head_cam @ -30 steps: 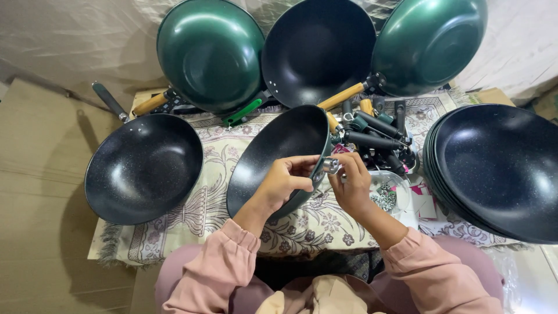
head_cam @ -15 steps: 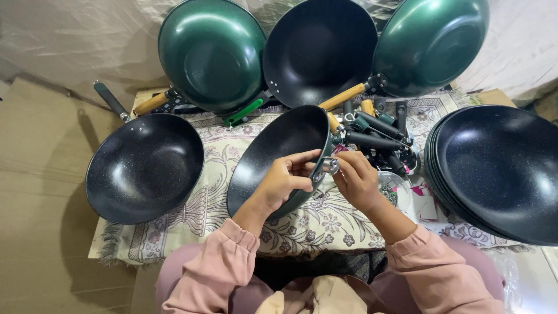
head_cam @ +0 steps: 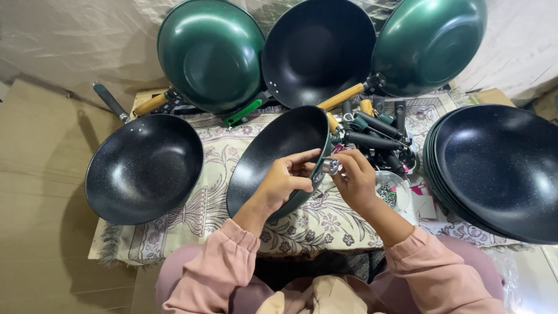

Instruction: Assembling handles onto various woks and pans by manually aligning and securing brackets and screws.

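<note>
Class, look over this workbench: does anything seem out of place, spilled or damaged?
Nothing looks spilled or damaged. The left hand tilts a handleless black pan on edge while the right hand holds a small metal fitting at its rim.

L hand (head_cam: 285, 180) grips tilted black wok (head_cam: 273, 157) by its rim — R hand (head_cam: 356, 179) pinches small silver fitting (head_cam: 331, 166) at the rim; handle pile (head_cam: 378, 131) just behind.

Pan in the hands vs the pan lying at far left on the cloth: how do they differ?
The held pan is tilted on edge, gripped at its rim by the left hand; the left pan lies flat, bowl up, untouched. The left pan has a dark handle fitted; the held pan shows none, and the right hand holds a small metal part at its rim. Both have dark speckled insides.
</note>
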